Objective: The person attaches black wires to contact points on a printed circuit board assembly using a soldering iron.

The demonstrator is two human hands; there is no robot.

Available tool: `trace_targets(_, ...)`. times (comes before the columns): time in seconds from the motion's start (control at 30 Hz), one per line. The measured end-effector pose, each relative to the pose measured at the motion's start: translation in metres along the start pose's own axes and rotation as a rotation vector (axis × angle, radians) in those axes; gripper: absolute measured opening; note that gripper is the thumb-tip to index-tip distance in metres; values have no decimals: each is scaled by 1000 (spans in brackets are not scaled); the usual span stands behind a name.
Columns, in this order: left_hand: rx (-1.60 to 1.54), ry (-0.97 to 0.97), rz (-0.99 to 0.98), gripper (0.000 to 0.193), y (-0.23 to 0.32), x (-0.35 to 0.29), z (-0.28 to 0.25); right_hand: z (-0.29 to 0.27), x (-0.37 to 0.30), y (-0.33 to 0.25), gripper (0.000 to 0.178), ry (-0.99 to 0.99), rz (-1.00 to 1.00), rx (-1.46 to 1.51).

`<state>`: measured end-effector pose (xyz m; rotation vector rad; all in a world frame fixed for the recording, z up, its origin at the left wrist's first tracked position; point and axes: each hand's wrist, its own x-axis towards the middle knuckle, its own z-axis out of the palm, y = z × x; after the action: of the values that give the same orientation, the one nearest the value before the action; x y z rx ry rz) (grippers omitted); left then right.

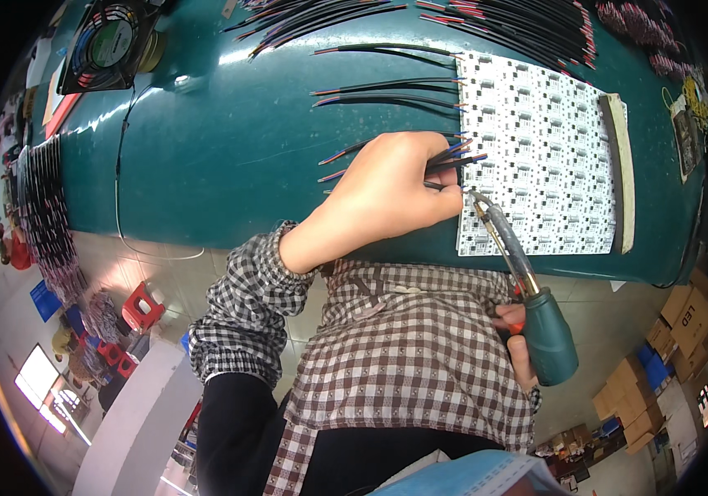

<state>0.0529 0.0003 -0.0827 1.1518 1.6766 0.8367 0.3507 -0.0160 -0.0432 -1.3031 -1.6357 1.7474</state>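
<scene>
left hand (399,182) grips black wires (456,164); right hand (521,360), mostly hidden, grips a soldering iron (549,335).

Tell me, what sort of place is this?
Probably an electronics workshop: the right hand holds what looks like a soldering iron near a white circuit board, and piles of black wires lie on the green table.

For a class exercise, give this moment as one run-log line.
left hand: holding black wires; right hand: holding soldering iron; iron tip: near left edge of white board
</scene>
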Motion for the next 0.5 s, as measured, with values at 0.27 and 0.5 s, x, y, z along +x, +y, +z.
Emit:
trace_targets(0.27, 42, 27, 44, 18, 0, 0, 0, 1, 1, -2, 59, -7, -2, -26)
trace_targets(0.5, 62, 28, 38, 18, 1, 0, 1, -5, -1, 6, 54, -40, -107, -125)
